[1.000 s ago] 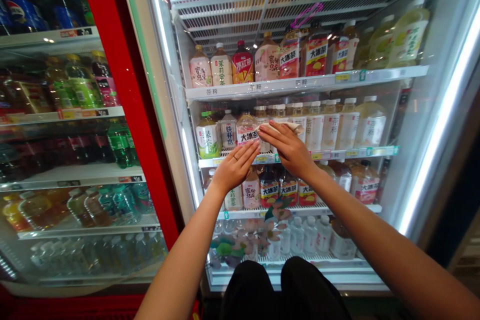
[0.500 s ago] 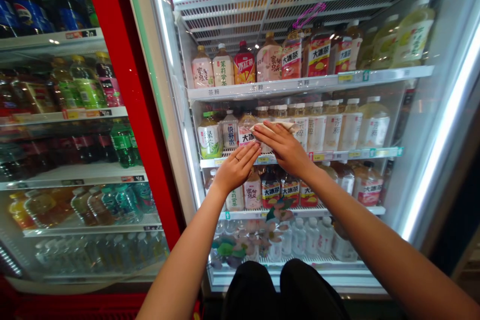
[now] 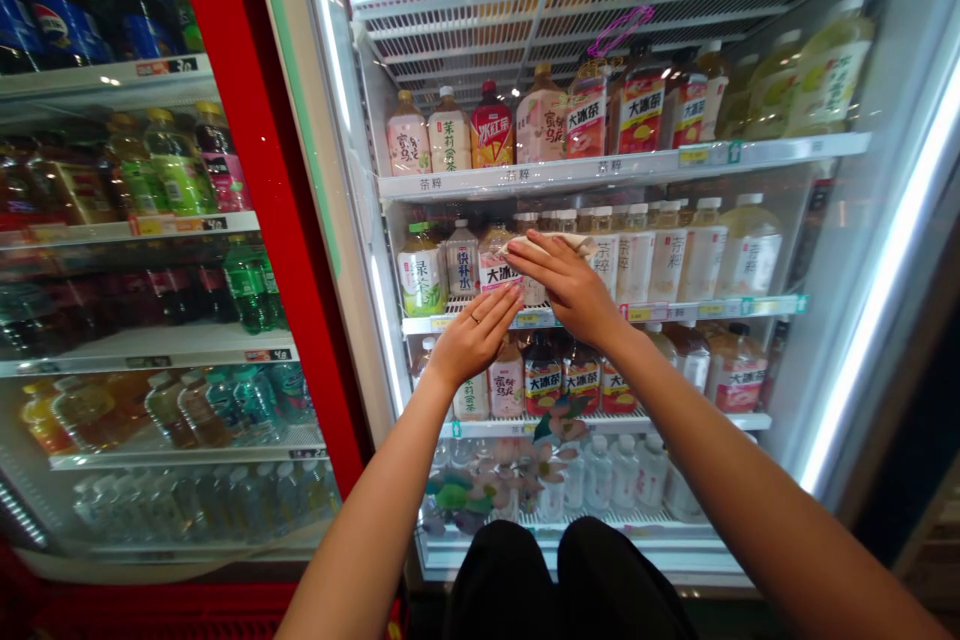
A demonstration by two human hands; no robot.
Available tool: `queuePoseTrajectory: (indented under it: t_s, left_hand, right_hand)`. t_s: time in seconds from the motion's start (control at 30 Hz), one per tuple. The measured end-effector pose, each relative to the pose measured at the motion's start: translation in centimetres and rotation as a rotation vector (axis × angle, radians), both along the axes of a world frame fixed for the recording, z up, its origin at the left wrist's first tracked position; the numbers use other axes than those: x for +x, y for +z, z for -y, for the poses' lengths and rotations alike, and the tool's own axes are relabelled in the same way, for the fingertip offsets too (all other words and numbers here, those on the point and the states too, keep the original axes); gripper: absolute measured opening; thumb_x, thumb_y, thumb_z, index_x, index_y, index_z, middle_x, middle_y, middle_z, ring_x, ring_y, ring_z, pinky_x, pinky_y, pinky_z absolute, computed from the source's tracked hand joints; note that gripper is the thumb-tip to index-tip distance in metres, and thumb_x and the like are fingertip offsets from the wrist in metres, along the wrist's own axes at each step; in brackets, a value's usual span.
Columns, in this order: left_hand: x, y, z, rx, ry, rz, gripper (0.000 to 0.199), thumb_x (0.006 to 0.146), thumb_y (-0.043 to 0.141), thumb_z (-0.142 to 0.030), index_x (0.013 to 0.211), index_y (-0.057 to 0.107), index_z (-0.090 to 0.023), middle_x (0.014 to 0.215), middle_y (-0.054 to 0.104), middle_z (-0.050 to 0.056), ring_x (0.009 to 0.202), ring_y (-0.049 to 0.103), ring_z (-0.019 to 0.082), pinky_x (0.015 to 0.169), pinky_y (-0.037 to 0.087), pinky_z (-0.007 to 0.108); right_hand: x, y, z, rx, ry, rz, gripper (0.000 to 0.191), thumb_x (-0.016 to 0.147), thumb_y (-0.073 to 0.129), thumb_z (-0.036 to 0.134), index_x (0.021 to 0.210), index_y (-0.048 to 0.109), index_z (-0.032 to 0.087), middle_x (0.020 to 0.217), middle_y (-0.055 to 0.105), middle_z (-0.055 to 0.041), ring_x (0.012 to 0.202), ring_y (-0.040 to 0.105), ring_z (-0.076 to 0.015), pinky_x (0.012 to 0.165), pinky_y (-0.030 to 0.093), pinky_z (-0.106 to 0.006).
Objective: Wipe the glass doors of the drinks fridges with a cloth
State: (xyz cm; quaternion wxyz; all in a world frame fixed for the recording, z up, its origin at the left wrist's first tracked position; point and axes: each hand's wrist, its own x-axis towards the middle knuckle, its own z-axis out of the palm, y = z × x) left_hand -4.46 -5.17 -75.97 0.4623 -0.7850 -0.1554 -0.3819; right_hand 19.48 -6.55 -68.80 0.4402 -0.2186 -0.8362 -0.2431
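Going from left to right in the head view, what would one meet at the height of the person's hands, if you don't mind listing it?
Red door frame → green-capped bottle → left hand → right hand → white-labelled bottle → large pale-yellow bottle

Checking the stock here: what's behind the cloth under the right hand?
Behind the cloth held under the right hand, bottled drinks stand in rows; the parts it covers cannot be seen.
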Motion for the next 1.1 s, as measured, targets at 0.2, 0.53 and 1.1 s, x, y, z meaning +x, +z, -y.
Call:
queuePoseTrajectory:
  t_s: [0.2, 0.53, 1.1]
  left_hand:
    - [0.0, 0.2, 0.1, 0.048, -0.093, 0.034, 0.07, 0.109, 0.043, -0.01, 0.175, 0.02, -0.007, 0.161, 0.06, 0.016, 0.163, 0.037, 0.025, 0.134, 0.044, 0.045]
    - [-0.8, -1.5, 1.1, -0.025, -0.154, 0.13, 0.069, 0.107, 0.048, -0.013, 0.173, 0.029, -0.009, 0.158, 0.063, 0.019, 0.16, 0.044, 0.028, 0.126, 0.053, 0.048]
    - [-6.4, -2.1, 1.7, -0.07, 0.127, 0.338, 0.089, 0.096, 0.049, -0.004, 0.177, 0.018, -0.021, 0.174, 0.044, 0.009, 0.164, 0.037, 0.025, 0.133, 0.042, 0.045]
  right_hand:
    - [0.2, -1.0, -0.1, 0.061, -0.027, -0.099, 0.092, 0.097, 0.041, -0.007, 0.171, 0.03, 0.047, 0.173, 0.047, 0.0087, 0.167, 0.032, -0.0208, 0.138, 0.032, -0.059]
    - [0.4, -1.9, 0.6, 0.078, -0.05, 0.015, 0.096, 0.098, 0.04, -0.007, 0.173, 0.018, 0.048, 0.173, 0.048, 0.0075, 0.166, 0.035, -0.0202, 0.136, 0.037, -0.058]
    - [-3.4, -3.1, 0.6, 0.102, -0.126, -0.079, 0.101, 0.099, 0.043, -0.005, 0.174, 0.002, 0.048, 0.177, 0.041, 0.0053, 0.167, 0.032, -0.0256, 0.136, 0.037, -0.061]
